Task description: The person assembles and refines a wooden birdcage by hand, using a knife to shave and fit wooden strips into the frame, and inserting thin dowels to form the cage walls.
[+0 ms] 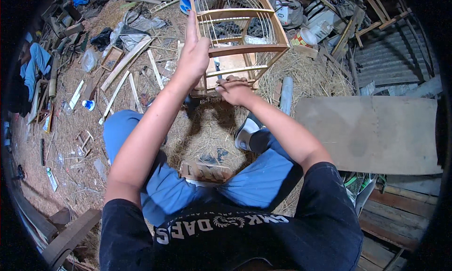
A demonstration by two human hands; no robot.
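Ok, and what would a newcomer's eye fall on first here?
Probably the cage-like, light-brown wooden frame with thin pale rods at top centre, with the person's left hand at its left side and right hand by its lower near edge. Next might come the large, flat, grey-brown rectangular board at the right, then the bright blue trousers below centre.

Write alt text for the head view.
Left hand holds a cage-like wooden frame by its left side; right hand is at its lower near edge. Around them: straw, wood scraps, and a brown panel at right.
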